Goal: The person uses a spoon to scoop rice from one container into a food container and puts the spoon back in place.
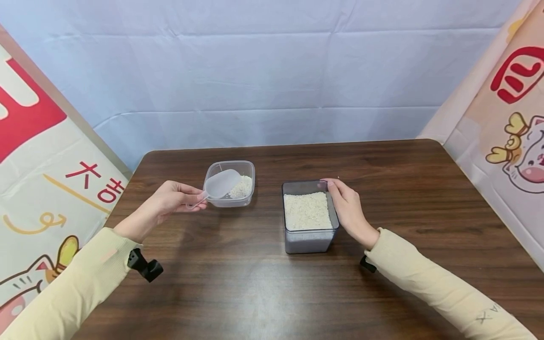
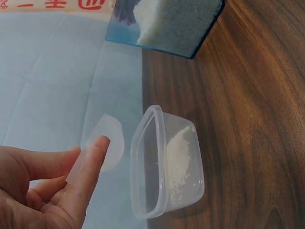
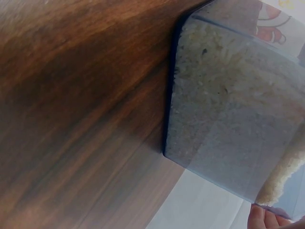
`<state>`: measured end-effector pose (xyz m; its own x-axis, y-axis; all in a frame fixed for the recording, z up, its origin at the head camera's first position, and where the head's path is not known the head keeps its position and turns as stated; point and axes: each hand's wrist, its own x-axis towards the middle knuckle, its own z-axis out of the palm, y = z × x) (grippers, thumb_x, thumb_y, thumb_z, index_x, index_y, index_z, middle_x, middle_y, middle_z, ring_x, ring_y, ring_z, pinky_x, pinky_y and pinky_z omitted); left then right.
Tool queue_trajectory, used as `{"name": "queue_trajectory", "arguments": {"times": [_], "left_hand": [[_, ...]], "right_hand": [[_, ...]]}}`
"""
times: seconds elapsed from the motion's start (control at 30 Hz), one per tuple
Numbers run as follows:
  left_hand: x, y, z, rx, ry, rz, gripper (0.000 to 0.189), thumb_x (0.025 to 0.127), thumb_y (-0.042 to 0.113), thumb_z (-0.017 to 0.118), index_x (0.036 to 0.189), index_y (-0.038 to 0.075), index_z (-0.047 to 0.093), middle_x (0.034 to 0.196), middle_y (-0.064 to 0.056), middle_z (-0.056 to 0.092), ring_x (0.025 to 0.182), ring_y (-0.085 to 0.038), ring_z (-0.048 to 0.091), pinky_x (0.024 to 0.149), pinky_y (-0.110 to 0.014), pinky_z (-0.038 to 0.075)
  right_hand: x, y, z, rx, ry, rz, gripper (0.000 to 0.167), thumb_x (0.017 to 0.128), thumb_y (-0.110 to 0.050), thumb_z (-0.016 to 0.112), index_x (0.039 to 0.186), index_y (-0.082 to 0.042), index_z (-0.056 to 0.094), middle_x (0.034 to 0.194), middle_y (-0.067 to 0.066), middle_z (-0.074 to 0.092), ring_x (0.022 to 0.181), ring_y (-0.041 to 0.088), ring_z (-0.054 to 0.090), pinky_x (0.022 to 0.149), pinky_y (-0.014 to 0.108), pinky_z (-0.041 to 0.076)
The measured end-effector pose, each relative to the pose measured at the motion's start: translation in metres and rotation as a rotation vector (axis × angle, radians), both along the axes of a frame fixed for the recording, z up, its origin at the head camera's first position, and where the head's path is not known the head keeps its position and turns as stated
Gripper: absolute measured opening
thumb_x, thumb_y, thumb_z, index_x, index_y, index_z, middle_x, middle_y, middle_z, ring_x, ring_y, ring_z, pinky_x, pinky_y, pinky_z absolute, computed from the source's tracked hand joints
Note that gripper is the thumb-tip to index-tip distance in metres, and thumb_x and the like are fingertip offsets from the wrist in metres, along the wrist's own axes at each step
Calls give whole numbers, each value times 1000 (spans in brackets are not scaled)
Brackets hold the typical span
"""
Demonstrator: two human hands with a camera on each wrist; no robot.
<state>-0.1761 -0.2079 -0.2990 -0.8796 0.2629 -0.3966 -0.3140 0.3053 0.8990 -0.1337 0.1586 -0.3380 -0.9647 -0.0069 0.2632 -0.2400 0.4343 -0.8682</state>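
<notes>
My left hand (image 1: 176, 200) pinches the handle of a translucent white scoop (image 1: 223, 183), its bowl over a small clear plastic container (image 1: 231, 203). In the left wrist view the scoop (image 2: 113, 143) is apart from that container's rim. Some white rice (image 1: 241, 187) lies heaped toward the container's right side. To the right stands a taller grey see-through bin (image 1: 309, 242), filled most of the way with rice (image 1: 308, 211). My right hand (image 1: 346, 205) holds the bin's upper right rim, thumb on the near side; in the right wrist view only its fingertips (image 3: 262, 218) show.
Both containers stand on a dark brown wooden table (image 1: 255, 293). A pale cloth (image 1: 263, 85) hangs behind its far edge. Printed banners flank it, one on the left (image 1: 55, 189) and one on the right (image 1: 501, 123).
</notes>
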Motion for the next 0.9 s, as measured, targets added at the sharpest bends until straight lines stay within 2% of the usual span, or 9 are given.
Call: {"name": "queue_trajectory", "arguments": {"times": [0.2,0.5,0.9], "left_hand": [[0,0,1,-36,20,-14,39,89,3,57,118,-20,46,86,-14,68,75,-13,67,74,-24,55],[0,0,3,-74,53,-33,40,88,7,59,117,-19,49,86,-14,68,74,-12,66,73,-24,56],[2,5,8,-102,73,-47,37,88,7,59,115,-18,51,83,-11,68,73,-11,66,73,-25,56]], "right_hand": [[-1,0,-1,8,16,-2,32,99,-8,34,112,12,55,108,27,60,104,37,54,92,43,42],[-17,13,-30,9,12,8,38,100,-24,34,116,1,58,110,17,62,106,26,55,94,38,43],[-18,14,-33,14,30,6,40,100,-28,34,114,0,59,108,15,63,104,23,56,92,36,44]]}}
